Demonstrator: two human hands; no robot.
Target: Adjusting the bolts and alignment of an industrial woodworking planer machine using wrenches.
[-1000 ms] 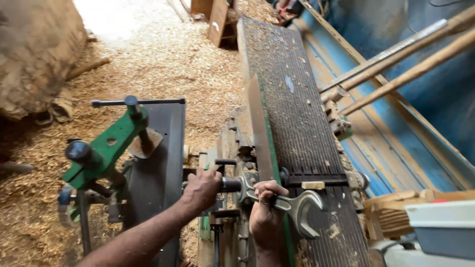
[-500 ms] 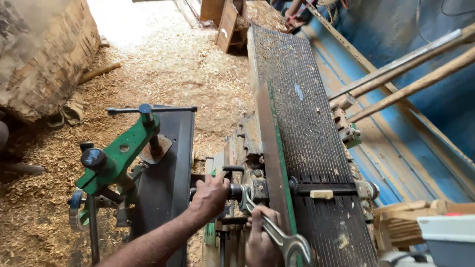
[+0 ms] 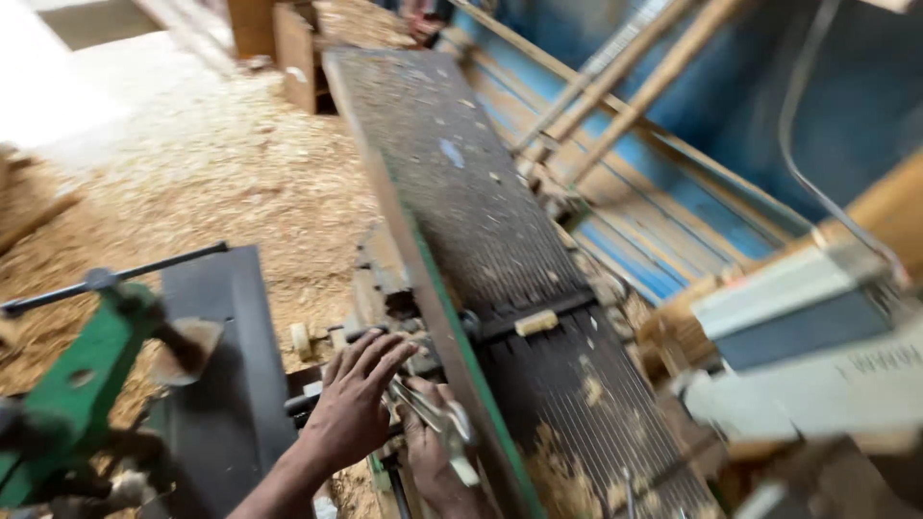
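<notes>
A metal wrench lies in the right hand, low in the view, pressed against the side of a long woodworking machine just below the edge of its ribbed tabletop. The right hand's grip is wrapped around the wrench handle, with the tool's pale open end sticking out toward the tabletop's green edge strip; motion blur hides exactly what the wrench head sits on. The left hand rests just beside it, fingers spread and laid flat over the dark fittings on the machine's side, its grip wide and holding nothing, fingertips touching the hardware near the wrench. A small pale wooden block sits on a dark crossbar across the tabletop, a little beyond the hands. Sawdust and shavings lie scattered over the tabletop's near end. To the left stands a second dark slab with a green clamp-like fixture and a black rod handle. The floor beyond is thick with wood shavings, and long wooden poles lean against a blue wall on the right.
</notes>
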